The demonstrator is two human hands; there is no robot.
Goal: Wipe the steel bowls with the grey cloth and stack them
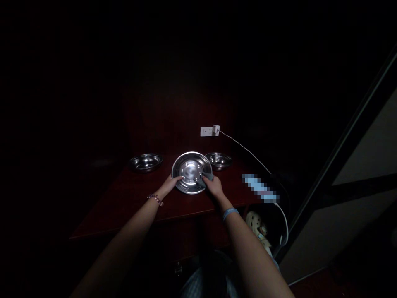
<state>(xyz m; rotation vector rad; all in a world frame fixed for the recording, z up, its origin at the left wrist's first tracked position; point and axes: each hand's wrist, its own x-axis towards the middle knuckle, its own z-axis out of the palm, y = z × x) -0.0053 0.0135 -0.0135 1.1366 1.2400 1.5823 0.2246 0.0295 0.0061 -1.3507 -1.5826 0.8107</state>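
Observation:
A shiny steel basin (190, 159) is held tilted above the dark red table, its inside facing me. My left hand (169, 184) grips its lower left rim, the thumb lying over the inner wall and the other fingers hidden behind. At the lower right, my right hand (214, 185) is closed on a grey cloth (206, 179), which is pressed against the inside of the basin. Behind the held basin to the right stands another steel basin (219, 160), partly covered by it. A further steel basin (146, 162) rests at the left.
The dark red table (130, 207) ends at a front edge near my forearms. A white charger (216, 129) sits in the wall socket (206, 131), its cable (248, 151) running down right past a blurred-out blue object (260, 188). Below the right edge is a pale clog (256, 223).

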